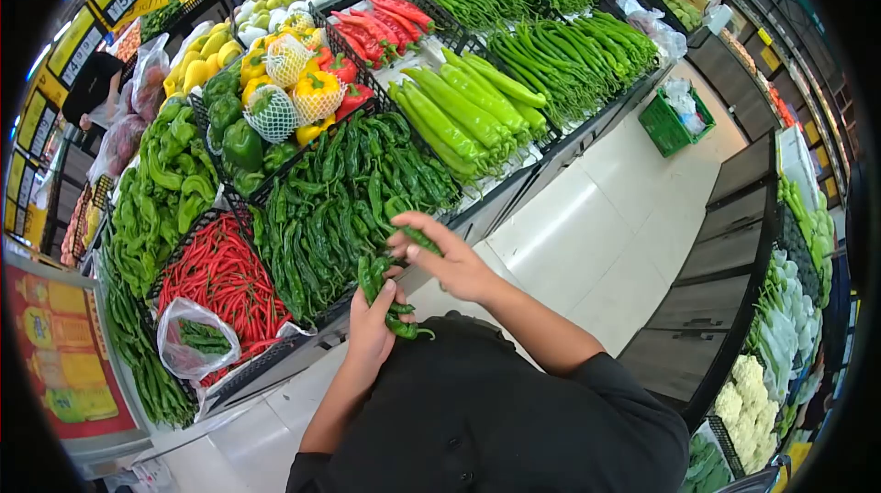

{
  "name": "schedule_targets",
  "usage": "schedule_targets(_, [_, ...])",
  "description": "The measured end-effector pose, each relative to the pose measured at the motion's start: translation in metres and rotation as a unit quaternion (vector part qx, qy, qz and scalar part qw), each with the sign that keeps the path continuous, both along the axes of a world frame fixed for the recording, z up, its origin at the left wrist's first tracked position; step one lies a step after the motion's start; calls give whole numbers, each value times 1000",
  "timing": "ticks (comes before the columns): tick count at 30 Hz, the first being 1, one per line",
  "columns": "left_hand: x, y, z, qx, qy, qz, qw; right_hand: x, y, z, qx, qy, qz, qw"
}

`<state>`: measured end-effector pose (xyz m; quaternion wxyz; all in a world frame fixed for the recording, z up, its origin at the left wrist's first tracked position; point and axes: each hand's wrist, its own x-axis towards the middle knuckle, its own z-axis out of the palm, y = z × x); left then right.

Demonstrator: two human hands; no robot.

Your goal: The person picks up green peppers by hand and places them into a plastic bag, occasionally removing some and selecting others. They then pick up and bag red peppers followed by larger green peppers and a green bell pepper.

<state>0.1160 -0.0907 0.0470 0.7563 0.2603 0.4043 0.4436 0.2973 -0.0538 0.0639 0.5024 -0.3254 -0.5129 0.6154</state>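
My left hand is closed around a few wrinkled dark green peppers, whose curled ends stick out above and below the fingers. Just up and to the right, my right hand has its fingers closed on one green pepper. Both hands are in front of my body, over the near edge of the display. Beneath and beyond them lies a heap of the same dark green peppers. Parts of the held peppers are hidden by my fingers.
Red chilies with an open plastic bag of green peppers lie left. Beyond are netted bell peppers and long light green peppers. A green crate sits on the floor; another vegetable stand is right.
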Motion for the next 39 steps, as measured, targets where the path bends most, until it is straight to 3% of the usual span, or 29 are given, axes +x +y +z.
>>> schedule_targets(6, [7, 7, -6, 26, 16, 7, 1000, 33, 22, -15, -41, -68, -86, 993])
schedule_targets(9, [3, 11, -6, 27, 17, 16, 999, 46, 44, -23, -80, -102, -69, 989])
schedule_targets(13, [-14, 15, -5, 35, 5, 33, 999, 48, 95, -26, -29, -215, -49, 975])
schedule_targets(16, [-31, 20, -3, 40, -1, 48, 998, 37, 153, -30, 82, -367, -58, 925])
schedule_targets(19, [-51, 24, -6, 48, -18, 64, 997, 13, 210, -38, 87, -379, -71, 918])
schedule_targets(22, [-70, 26, -8, 50, -22, 84, 995, -8, 247, -52, 131, -489, -130, 853])
schedule_targets(25, [-90, 26, -5, 60, -30, 75, 995, -22, 253, -69, 104, -564, -148, 806])
schedule_targets(30, [-112, 32, -15, 54, -51, 69, 995, -24, 245, -79, 176, -640, -151, 733])
schedule_targets(39, [-124, 45, -25, 35, -72, 28, 996, -41, 240, -60, 136, -710, -167, 671])
